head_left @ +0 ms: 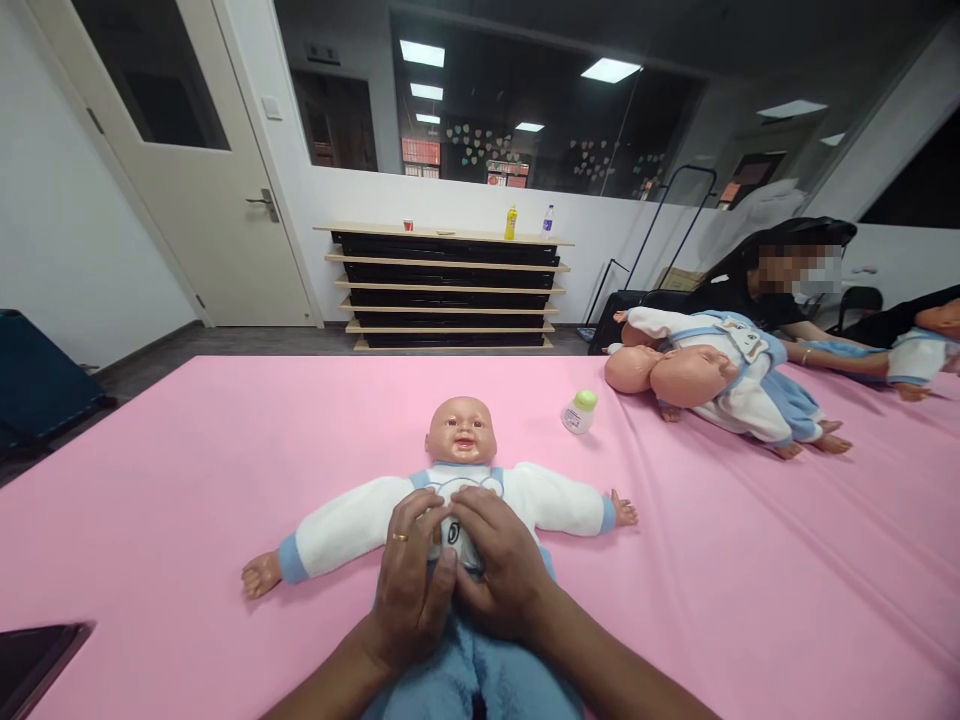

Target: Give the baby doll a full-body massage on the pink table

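Doll (461, 476) is lying face-up, arms spread, on the pink surface (217, 450). Left hand (412, 570) and right hand (501, 560) are resting on its front, grip released, fingers loosely curved. Probably best: both hands pressing lightly, evenly, side by side.

- Your left hand (412, 580) wears a narrow gold-coloured ring (400, 538), a slim rounded band (any engraving on it is too small to make out).
- Your right hand (502, 560) is bare, with its back and knuckles uncovered.
- Your left forearm (330, 680) is bare from the wrist to the lower edge of the view.
- Your right forearm (622, 660) is bare as well, slim at the wrist and broader toward the elbow, where the view cuts it off.
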### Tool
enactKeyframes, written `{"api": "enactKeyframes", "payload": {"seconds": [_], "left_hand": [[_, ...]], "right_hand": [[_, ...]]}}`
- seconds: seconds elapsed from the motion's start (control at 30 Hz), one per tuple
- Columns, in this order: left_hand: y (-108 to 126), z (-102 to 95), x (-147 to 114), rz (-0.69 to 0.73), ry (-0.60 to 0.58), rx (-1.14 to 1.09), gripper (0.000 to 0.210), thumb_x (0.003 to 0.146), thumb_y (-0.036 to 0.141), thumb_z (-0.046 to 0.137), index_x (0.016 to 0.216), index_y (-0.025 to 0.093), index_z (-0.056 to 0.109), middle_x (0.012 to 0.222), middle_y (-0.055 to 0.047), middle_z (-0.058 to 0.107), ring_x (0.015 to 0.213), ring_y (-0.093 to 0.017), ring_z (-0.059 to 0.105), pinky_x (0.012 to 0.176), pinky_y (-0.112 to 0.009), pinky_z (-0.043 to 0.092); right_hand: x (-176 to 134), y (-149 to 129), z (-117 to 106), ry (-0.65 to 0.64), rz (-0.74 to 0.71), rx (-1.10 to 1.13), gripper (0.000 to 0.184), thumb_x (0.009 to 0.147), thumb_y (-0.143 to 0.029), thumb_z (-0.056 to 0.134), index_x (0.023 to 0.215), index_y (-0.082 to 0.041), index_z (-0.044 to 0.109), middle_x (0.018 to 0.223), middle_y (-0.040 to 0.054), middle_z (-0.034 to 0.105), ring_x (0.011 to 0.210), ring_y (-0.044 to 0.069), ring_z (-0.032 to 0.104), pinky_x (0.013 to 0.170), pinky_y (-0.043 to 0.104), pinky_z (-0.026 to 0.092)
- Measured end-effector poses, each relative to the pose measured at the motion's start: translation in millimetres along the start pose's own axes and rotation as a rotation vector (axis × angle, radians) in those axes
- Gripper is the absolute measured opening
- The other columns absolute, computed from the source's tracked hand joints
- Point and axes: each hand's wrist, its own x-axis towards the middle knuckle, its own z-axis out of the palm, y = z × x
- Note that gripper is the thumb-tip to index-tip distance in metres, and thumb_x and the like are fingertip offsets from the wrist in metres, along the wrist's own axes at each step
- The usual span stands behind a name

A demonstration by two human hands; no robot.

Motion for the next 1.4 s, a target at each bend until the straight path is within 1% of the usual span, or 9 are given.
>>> {"api": "enactKeyframes", "payload": {"seconds": [0.2,0.4,0.57,0.67,0.8,0.9,1.03,1.2,1.4], "left_hand": [[3,-7.5,9,0.196,-0.205,-0.116,0.032,0.09,0.015,0.044,0.119,0.015,0.055,0.118,-0.015,0.06,0.117,-0.027,0.053,0.103,-0.048,0.043],[0,-5.5,15,0.059,-0.382,-0.104,0.038,0.096,0.023,0.041,0.129,0.02,0.058,0.131,-0.011,0.061,0.127,-0.024,0.052,0.113,-0.05,0.035],[-10,5.7,7,-0.191,-0.26,-0.073,0.037,0.099,0.024,0.037,0.128,0.021,0.06,0.136,-0.01,0.058,0.133,-0.024,0.046,0.114,-0.053,0.035],[-11,8.0,5,-0.284,-0.129,-0.055,0.032,0.099,0.024,0.037,0.12,0.018,0.061,0.131,-0.012,0.057,0.129,-0.025,0.047,0.11,-0.054,0.039],[-7,4.6,3,-0.202,0.02,0.008,0.026,0.096,0.022,0.042,0.119,0.017,0.054,0.129,-0.015,0.051,0.129,-0.027,0.042,0.108,-0.057,0.038],[-2,1.0,2,-0.077,0.019,0.007,0.026,0.093,0.017,0.043,0.118,0.017,0.052,0.126,-0.014,0.049,0.126,-0.027,0.043,0.107,-0.054,0.039],[0,-2.7,2,0.068,-0.061,-0.06,0.025,0.09,0.012,0.044,0.113,0.017,0.052,0.116,-0.013,0.054,0.117,-0.025,0.049,0.101,-0.048,0.044],[1,-9.3,8,0.205,-0.229,-0.131,0.032,0.089,0.02,0.045,0.12,0.016,0.053,0.118,-0.015,0.061,0.118,-0.028,0.053,0.105,-0.053,0.041],[4,-10.5,21,0.039,-0.451,-0.098,0.041,0.095,0.028,0.039,0.131,0.02,0.057,0.135,-0.012,0.059,0.131,-0.026,0.048,0.115,-0.054,0.031]], "right_hand": [[-10,10,9,0.001,0.164,-0.135,0.073,0.071,-0.034,0.062,0.136,-0.003,0.048,0.143,0.0216,0.047,0.134,0.034,0.042,0.114,0.055,0.038],[-16,11,13,0.07,0.094,-0.211,0.072,0.077,-0.03,0.055,0.141,-0.002,0.039,0.146,0.023,0.043,0.14,0.034,0.037,0.112,0.058,0.038],[-14,0,5,0.181,-0.062,-0.15,0.054,0.077,-0.02,0.057,0.129,-0.013,0.049,0.135,0.0169,0.054,0.132,0.029,0.046,0.111,0.054,0.041],[-10,-5,0,0.159,-0.155,-0.063,0.035,0.079,-0.019,0.058,0.114,-0.018,0.056,0.122,0.0133,0.062,0.121,0.026,0.055,0.108,0.05,0.045],[-2,-7,-3,-0.008,-0.204,0.041,0.031,0.08,-0.021,0.053,0.11,-0.017,0.059,0.109,0.0116,0.066,0.108,0.023,0.06,0.1,0.043,0.05],[2,-6,-1,-0.035,-0.113,0.038,0.043,0.076,-0.022,0.053,0.118,-0.015,0.059,0.115,0.0127,0.064,0.112,0.025,0.058,0.102,0.044,0.049],[-2,0,4,-0.003,0.005,-0.065,0.058,0.073,-0.029,0.056,0.127,-0.009,0.056,0.131,0.0173,0.059,0.123,0.03,0.053,0.111,0.052,0.041],[-14,12,13,-0.011,0.087,-0.226,0.075,0.075,-0.04,0.058,0.137,0.0,0.047,0.143,0.0254,0.046,0.135,0.038,0.043,0.11,0.059,0.041],[-18,13,18,0.062,0.052,-0.3,0.077,0.077,-0.029,0.052,0.144,0.003,0.034,0.148,0.0271,0.038,0.141,0.039,0.034,0.108,0.062,0.041]]}}
